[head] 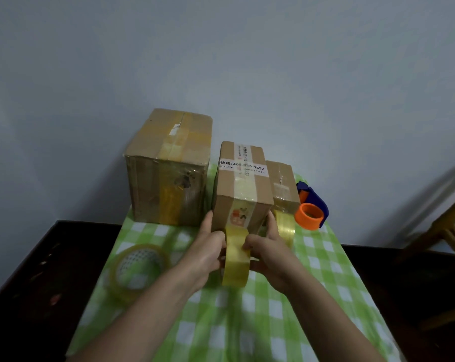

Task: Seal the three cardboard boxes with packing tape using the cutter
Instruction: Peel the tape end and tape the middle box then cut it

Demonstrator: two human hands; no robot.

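Note:
Three cardboard boxes stand on a green checked cloth: a large box [168, 165] at the left, a medium box [243, 186] with a white label in the middle, and a small box [283, 186] to its right. Upright just in front of the medium box is a yellowish tape roll [236, 259], gripped from both sides by my left hand [208, 248] and my right hand [268, 250]. The roll sits right at the box's front face. The blue and orange tape cutter [311, 207] rests to the right of the small box, untouched.
A second tape roll [137, 267] lies flat on the cloth at the left. Another tape roll [285, 227] stands by the small box. The table [325, 296] backs onto a pale wall. Dark floor flanks it, and a wooden chair [448, 231] stands at the right.

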